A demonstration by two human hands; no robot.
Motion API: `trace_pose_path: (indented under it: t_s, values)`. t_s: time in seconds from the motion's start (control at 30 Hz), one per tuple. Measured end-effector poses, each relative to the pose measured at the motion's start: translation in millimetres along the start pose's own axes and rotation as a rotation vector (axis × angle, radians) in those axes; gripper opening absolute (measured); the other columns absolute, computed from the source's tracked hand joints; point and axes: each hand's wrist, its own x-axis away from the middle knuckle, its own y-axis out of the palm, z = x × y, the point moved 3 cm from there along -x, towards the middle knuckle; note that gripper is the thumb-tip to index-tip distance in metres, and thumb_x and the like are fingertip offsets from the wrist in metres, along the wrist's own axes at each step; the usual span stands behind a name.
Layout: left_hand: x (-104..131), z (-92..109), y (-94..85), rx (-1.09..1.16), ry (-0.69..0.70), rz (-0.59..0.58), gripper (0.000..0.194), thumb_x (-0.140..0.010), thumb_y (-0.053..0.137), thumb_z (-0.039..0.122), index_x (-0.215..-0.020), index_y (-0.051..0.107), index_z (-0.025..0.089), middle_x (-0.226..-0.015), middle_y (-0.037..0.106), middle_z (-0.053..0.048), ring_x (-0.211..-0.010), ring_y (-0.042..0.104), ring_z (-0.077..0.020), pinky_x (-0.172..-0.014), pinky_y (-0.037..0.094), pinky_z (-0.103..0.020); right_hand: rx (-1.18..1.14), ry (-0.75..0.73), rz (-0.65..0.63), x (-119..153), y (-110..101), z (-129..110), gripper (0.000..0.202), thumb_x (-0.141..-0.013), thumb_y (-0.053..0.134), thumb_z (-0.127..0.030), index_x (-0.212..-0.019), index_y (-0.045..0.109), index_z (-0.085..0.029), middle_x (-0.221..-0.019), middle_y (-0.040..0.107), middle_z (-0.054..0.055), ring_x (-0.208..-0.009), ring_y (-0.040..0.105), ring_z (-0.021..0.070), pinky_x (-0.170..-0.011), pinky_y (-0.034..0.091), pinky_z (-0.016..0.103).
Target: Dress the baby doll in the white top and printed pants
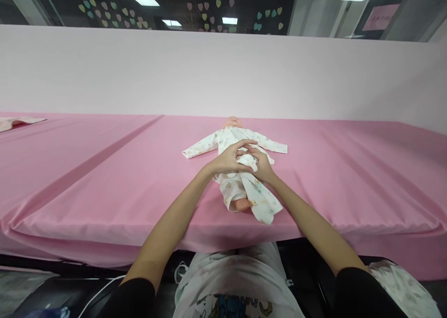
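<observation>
A baby doll lies on its back on the pink cloth, head toward the white wall. It wears a white patterned top with both sleeves spread out. White patterned pants cover its legs; one bare foot shows at a leg opening, while the other pant leg lies flat. My left hand and my right hand meet over the doll's waist, fingers curled round bunched white fabric between them.
The pink-covered table spreads to both sides, with folds in its cloth. A patterned cloth lies at the far left. Behind stands a white partition. White patterned fabric is at the lower right, below the table edge.
</observation>
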Motion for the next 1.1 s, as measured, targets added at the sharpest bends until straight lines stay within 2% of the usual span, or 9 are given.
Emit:
trace_pose_path:
  t_s: [0.2, 0.37, 0.47, 0.57, 0.7, 0.83, 0.97, 1.03, 1.1]
  values:
    - [0.1, -4.5, -4.5, -0.236, -0.046, -0.028, 0.062, -0.062, 0.077, 0.027, -0.12, 0.056, 0.022, -0.119, 0.058, -0.005, -0.114, 0.052, -0.0258, -0.099, 0.04, -0.037, -0.469, 0.432, 0.051, -0.3, 6.1, 18.4, 0.018, -0.052, 0.068, -0.024, -0.056, 0.052, -0.016, -0.054, 0.044, -0.006, -0.052, 0.036, 0.0074, -0.052, 0.029, 0.022]
    - [1.7, -10.6, -15.3, -0.281, -0.188, -0.023, 0.059, -0.062, 0.076, 0.034, -0.116, 0.057, 0.023, -0.117, 0.059, -0.002, -0.107, 0.054, -0.0241, -0.085, 0.043, -0.031, -0.665, 0.536, -0.137, -1.3, 3.2, 13.7, 0.019, -0.053, 0.071, -0.022, -0.067, 0.061, -0.014, -0.06, 0.056, -0.003, -0.057, 0.05, 0.0107, -0.058, 0.038, 0.023]
    - [3.6, -10.8, -25.1, -0.366, -0.247, -0.057, 0.045, -0.06, 0.076, 0.037, -0.1, 0.062, 0.02, -0.097, 0.063, -0.001, -0.089, 0.057, -0.0213, -0.07, 0.041, -0.027, -0.687, 0.594, -0.265, -0.4, 3.4, 8.9, 0.026, -0.054, 0.074, -0.023, -0.076, 0.065, -0.013, -0.065, 0.061, -0.001, -0.058, 0.054, 0.0113, -0.056, 0.039, 0.023]
    - [5.2, -10.4, -30.4, -0.394, -0.31, -0.075, 0.03, -0.06, 0.076, 0.038, -0.072, 0.058, 0.017, -0.067, 0.054, 0.003, -0.064, 0.05, -0.0144, -0.056, 0.032, -0.025, -0.718, 0.624, -0.182, -0.6, 4.0, 9.3, 0.029, -0.051, 0.076, -0.02, -0.077, 0.065, -0.013, -0.064, 0.063, -0.001, -0.056, 0.056, 0.0113, -0.054, 0.04, 0.022]
    - [4.6, -10.3, -26.3, -0.164, -0.337, 0.007, 0.032, -0.062, 0.077, 0.04, -0.071, 0.057, 0.016, -0.067, 0.054, 0.003, -0.063, 0.049, -0.012, -0.055, 0.034, -0.023, -0.861, 0.623, 0.008, -3.5, 5.4, 11.6, 0.03, -0.048, 0.075, -0.016, -0.077, 0.065, -0.014, -0.07, 0.067, 0.002, -0.067, 0.063, 0.0169, -0.062, 0.047, 0.026]
    - [-1.1, -16.5, -16.3, 0.208, -0.289, 0.207, 0.032, -0.07, 0.073, 0.036, -0.092, 0.063, 0.015, -0.09, 0.066, -0.004, -0.081, 0.059, -0.0161, -0.07, 0.045, -0.024, -0.894, 0.645, 0.05, -6.3, 4.8, 13.3, 0.04, -0.048, 0.077, -0.017, -0.086, 0.066, -0.016, -0.08, 0.07, 0.003, -0.076, 0.065, 0.0198, -0.068, 0.051, 0.029]
    - [-6.1, -30.9, -7.8, 0.51, -0.358, 0.388, 0.03, -0.076, 0.069, 0.03, -0.1, 0.061, 0.012, -0.096, 0.069, -0.009, -0.081, 0.064, -0.0177, -0.075, 0.05, -0.028, -0.77, 0.68, 0.076, -6.9, 1.7, 17.0, 0.045, -0.05, 0.08, -0.022, -0.092, 0.065, -0.017, -0.083, 0.071, 0.003, -0.077, 0.066, 0.0196, -0.069, 0.052, 0.029]
    - [-6.3, -36.1, -5.5, 0.561, -0.415, 0.399, 0.031, -0.077, 0.068, 0.032, -0.1, 0.061, 0.012, -0.096, 0.07, -0.01, -0.084, 0.065, -0.0195, -0.076, 0.05, -0.029, -0.776, 0.666, 0.102, -7.2, 1.5, 19.3, 0.042, -0.054, 0.079, -0.024, -0.093, 0.064, -0.018, -0.087, 0.071, 0.003, -0.082, 0.066, 0.0196, -0.073, 0.053, 0.029]
    - [-5.1, -38.6, -3.6, 0.531, -0.481, 0.309, 0.036, -0.077, 0.069, 0.039, -0.1, 0.062, 0.012, -0.096, 0.07, -0.011, -0.089, 0.065, -0.0228, -0.077, 0.051, -0.031, -0.819, 0.659, 0.134, -7.3, 2.4, 22.6, 0.036, -0.059, 0.077, -0.024, -0.092, 0.064, -0.017, -0.088, 0.071, 0.004, -0.087, 0.066, 0.0203, -0.076, 0.054, 0.03]
